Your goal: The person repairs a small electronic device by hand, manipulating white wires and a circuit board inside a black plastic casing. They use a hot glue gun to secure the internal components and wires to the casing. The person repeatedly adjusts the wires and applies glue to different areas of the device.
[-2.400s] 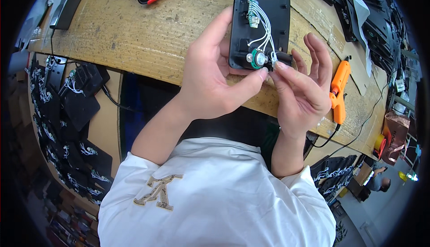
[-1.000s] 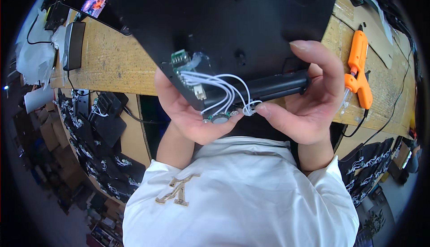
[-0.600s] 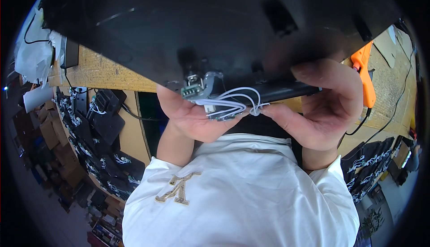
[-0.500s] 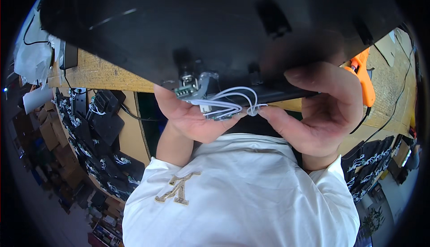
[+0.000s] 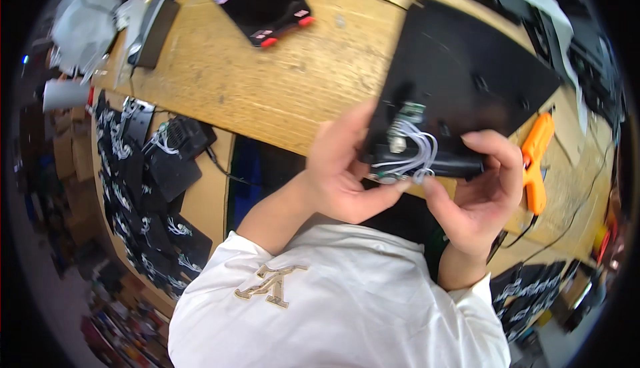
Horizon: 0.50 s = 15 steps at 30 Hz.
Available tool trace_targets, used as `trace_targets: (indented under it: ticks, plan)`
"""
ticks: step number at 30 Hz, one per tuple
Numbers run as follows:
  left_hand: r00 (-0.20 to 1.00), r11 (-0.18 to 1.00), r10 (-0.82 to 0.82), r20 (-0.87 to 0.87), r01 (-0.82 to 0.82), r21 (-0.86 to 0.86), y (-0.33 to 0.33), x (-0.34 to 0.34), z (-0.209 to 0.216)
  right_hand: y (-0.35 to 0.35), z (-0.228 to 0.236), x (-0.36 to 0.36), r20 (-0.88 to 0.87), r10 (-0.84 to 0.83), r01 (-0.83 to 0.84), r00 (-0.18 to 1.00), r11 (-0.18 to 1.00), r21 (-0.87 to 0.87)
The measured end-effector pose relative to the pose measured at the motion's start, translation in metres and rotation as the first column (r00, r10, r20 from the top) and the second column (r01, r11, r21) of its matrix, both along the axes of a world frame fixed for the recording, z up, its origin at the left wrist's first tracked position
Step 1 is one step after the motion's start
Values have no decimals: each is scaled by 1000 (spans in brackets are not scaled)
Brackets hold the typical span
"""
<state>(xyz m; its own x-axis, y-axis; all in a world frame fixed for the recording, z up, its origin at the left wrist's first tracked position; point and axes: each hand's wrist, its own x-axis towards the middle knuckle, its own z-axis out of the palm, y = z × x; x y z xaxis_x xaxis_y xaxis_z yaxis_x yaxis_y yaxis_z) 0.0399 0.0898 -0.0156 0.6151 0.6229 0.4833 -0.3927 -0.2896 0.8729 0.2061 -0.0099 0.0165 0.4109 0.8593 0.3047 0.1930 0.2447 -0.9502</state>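
Observation:
A black plastic panel [image 5: 460,68] is held up over the table's near edge, its inner side facing me. My left hand [image 5: 347,178] grips its lower left corner, thumb along the near edge and the other fingers hidden behind. Near that corner sit a small green circuit board [image 5: 413,109] and a bundle of thin white wires [image 5: 430,145] running down to the edge. A black tubular part [image 5: 460,166] lies along this edge. My right hand [image 5: 483,188] curls round the tube's right end, its thumb tip against the wire loop.
An orange hot glue gun [image 5: 537,148] lies to the right with its cord trailing. A device with a lit screen [image 5: 267,8] rests on the wooden table [image 5: 247,88] at the back. Many black panels with wires [image 5: 143,221] stand at left, more [image 5: 533,288] at lower right.
The panel has moved down and away from the camera and turned, so the table and lit device behind it now show. Both hands moved with it, keeping their hold.

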Motion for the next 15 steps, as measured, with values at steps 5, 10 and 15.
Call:
trace_targets:
  ticks: [5,10,15]
  plan:
    - [993,977,-120,8,119,-175,5,2,0,2,-4,1,-18,-22,20,1000,994,-112]
    - [996,915,-77,38,86,-394,5,8,8,14,6,-3,-159,33,-58,987,986,-158]
    - [997,834,-30,66,61,-548,6,16,13,18,7,-3,-226,39,-83,973,978,-189]
